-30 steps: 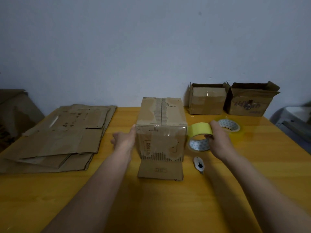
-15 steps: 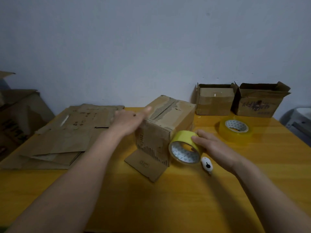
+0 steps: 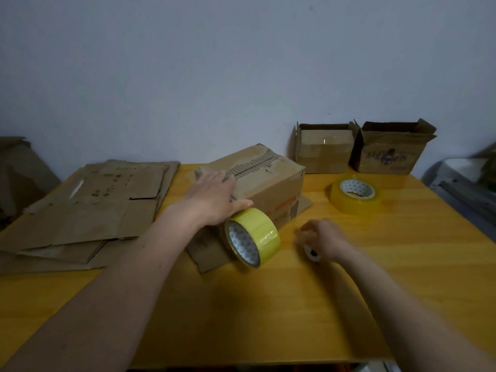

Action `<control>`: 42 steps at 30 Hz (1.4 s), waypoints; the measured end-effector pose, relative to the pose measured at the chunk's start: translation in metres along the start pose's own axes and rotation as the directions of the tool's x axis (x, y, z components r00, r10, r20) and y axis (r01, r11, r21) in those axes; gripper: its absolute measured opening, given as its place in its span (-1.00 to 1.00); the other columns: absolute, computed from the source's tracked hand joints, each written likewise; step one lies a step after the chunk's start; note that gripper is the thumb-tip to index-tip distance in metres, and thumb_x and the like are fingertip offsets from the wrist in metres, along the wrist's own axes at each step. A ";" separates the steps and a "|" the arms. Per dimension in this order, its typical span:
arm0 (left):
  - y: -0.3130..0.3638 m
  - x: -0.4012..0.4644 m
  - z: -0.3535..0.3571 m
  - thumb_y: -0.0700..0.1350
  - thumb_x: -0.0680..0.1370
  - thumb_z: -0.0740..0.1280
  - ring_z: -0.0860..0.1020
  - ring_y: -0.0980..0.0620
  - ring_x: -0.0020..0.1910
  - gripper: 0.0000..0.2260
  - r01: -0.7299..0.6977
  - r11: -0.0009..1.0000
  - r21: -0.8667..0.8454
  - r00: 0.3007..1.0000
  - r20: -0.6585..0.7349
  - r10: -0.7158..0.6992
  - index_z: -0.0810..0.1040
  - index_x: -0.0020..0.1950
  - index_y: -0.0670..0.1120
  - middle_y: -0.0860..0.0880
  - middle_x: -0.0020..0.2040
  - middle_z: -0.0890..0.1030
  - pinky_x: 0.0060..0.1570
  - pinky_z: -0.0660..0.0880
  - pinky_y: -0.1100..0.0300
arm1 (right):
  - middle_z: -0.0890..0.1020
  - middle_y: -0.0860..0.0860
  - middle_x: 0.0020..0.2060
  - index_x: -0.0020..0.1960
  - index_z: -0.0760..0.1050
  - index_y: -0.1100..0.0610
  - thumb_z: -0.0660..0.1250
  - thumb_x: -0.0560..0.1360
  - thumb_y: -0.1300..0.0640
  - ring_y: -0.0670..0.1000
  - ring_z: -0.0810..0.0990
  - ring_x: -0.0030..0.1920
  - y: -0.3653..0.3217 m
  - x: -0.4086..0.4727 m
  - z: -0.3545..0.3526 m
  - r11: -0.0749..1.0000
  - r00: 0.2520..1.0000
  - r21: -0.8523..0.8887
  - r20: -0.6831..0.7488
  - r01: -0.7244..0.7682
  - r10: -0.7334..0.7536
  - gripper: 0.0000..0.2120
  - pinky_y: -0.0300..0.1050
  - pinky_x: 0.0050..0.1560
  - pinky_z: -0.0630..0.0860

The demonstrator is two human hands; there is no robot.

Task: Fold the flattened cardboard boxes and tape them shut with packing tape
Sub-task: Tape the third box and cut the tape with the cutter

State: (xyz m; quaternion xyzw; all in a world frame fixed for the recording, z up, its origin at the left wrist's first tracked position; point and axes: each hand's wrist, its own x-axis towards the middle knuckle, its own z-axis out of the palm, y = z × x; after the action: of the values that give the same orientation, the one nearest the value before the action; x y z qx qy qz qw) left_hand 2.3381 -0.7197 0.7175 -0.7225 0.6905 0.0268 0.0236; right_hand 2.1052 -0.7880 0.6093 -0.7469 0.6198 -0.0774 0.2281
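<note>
The left hand (image 3: 214,197) lies flat on the near top corner of the folded box (image 3: 257,183), fingers straight and thumb out along the edge, pressing it down; I take that as a way to pin the box so it cannot skate over the smooth table (image 3: 402,264) while the tape is cut. The box sits mid-table, turned at an angle, with 1 bottom flap (image 3: 206,251) splayed flat toward the person. Its top seam looks roughly torn.

A yellow roll of tape (image 3: 252,237) stands on edge, touching the box's near corner just under the left thumb (whether a strip already runs from it onto the cardboard, I cannot tell). It rests where the thumb could steady it, I think.

The right hand (image 3: 324,240) is blurred, its fingers curled over a small white cutter (image 3: 312,254) on the table; whether it has a grip on it I cannot tell. My guess is the cutter is wanted for the tape.

A 2nd roll (image 3: 354,196) lies flat further right. At the wall stand 2 assembled boxes (image 3: 359,151) with open flaps, and a stack of flattened boxes (image 3: 94,205) waits on the left.
</note>
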 end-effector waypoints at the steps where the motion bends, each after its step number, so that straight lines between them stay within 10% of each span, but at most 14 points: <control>1: 0.000 0.000 -0.002 0.34 0.56 0.05 -0.04 -0.06 0.57 -0.26 -0.013 1.000 -0.012 1.000 0.013 0.013 0.02 0.59 -0.06 -0.08 0.60 -0.01 0.51 -0.12 0.04 | 0.47 0.13 0.25 0.25 0.52 0.04 0.29 0.52 0.17 0.16 0.49 0.22 0.002 0.002 0.007 0.999 0.999 -0.039 0.040 0.007 -0.006 -0.69 -0.03 0.15 0.47; 7: -0.008 -0.004 -0.007 0.19 0.59 0.20 -0.05 0.05 0.57 -0.39 -0.138 0.978 -0.154 0.987 0.064 0.149 0.08 0.58 0.07 0.07 0.60 0.01 0.53 -0.14 0.11 | 0.57 0.01 0.16 -0.10 0.52 -0.08 0.32 0.41 0.34 0.00 0.55 0.12 0.000 -0.011 -0.002 0.979 0.943 0.046 0.264 0.196 -0.201 -0.70 -0.15 0.01 0.53; 11: -0.014 -0.002 -0.010 0.03 0.61 0.26 -0.01 0.15 0.55 -0.48 -0.228 0.934 -0.274 0.965 0.066 0.255 0.16 0.55 0.11 0.18 0.56 0.07 0.49 -0.16 0.16 | 0.57 -0.05 -0.14 0.08 0.60 0.05 0.44 0.41 0.35 -0.18 0.55 -0.18 -0.018 -0.041 -0.040 0.911 0.814 0.305 0.428 0.278 -0.392 -0.68 -0.31 -0.18 0.50; 18: -0.015 0.011 0.001 -0.29 0.42 0.49 0.33 0.19 0.41 -0.27 -0.201 0.670 -0.715 0.973 -0.068 0.219 0.31 0.50 0.10 0.12 0.43 0.42 0.43 0.24 0.20 | 0.69 0.18 -0.18 0.02 0.52 0.32 0.36 0.45 0.36 0.01 0.68 -0.24 -0.073 -0.068 -0.089 0.597 0.839 0.760 0.131 0.256 -0.527 -0.85 -0.29 -0.30 0.58; 23: -0.012 0.001 0.020 -0.33 0.31 0.56 0.30 0.23 0.43 -0.10 -0.225 0.420 -0.879 0.971 -0.240 0.019 0.22 0.53 0.09 0.09 0.50 0.31 0.34 0.38 0.22 | 0.65 0.23 -0.01 0.10 0.39 0.33 0.25 0.57 0.17 0.12 0.68 -0.02 -0.112 -0.051 -0.066 0.409 0.905 0.863 -0.119 0.297 -0.408 -0.78 -0.08 0.00 0.63; 28: -0.031 -0.027 0.040 -0.10 0.48 0.46 0.35 0.06 0.42 -0.33 -0.111 0.079 -0.991 0.908 -0.134 -0.398 0.24 0.52 0.09 0.05 0.47 0.35 0.33 0.33 0.13 | 0.49 0.02 -0.20 -0.08 0.37 0.14 0.16 0.61 -0.05 -0.12 0.43 -0.20 -0.129 -0.037 -0.039 0.729 0.866 0.468 -0.279 0.500 -0.415 -0.74 -0.17 -0.15 0.37; 31: -0.027 -0.050 0.067 0.28 0.23 0.54 0.52 -0.04 0.27 -0.18 0.056 -0.144 -0.988 0.957 0.094 -0.273 0.37 0.42 0.09 -0.01 0.34 0.52 0.29 0.43 -0.08 | 0.34 -0.09 -0.32 -0.15 0.28 0.10 0.15 0.62 -0.03 -0.21 0.29 -0.36 -0.130 -0.036 -0.033 0.742 0.820 0.355 -0.314 0.569 -0.479 -0.75 -0.33 -0.32 0.26; 42: -0.019 -0.063 0.076 0.24 0.37 0.45 0.61 0.24 -0.06 -0.51 0.300 0.192 -0.935 0.954 0.289 -0.082 0.54 0.16 -0.02 0.17 -0.05 0.66 -0.05 0.54 0.29 | 0.44 -0.08 -0.29 -0.01 0.35 0.18 0.18 0.61 0.00 -0.17 0.36 -0.34 -0.122 -0.027 -0.025 0.718 0.763 0.278 -0.350 0.638 -0.543 -0.78 -0.29 -0.33 0.28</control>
State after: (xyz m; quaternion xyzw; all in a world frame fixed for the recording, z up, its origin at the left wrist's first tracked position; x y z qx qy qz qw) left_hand 2.3543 -0.6508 0.6460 -0.6524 0.4210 0.5112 -0.3685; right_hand 2.1978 -0.7530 0.6893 -0.8315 0.3424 -0.3564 0.2538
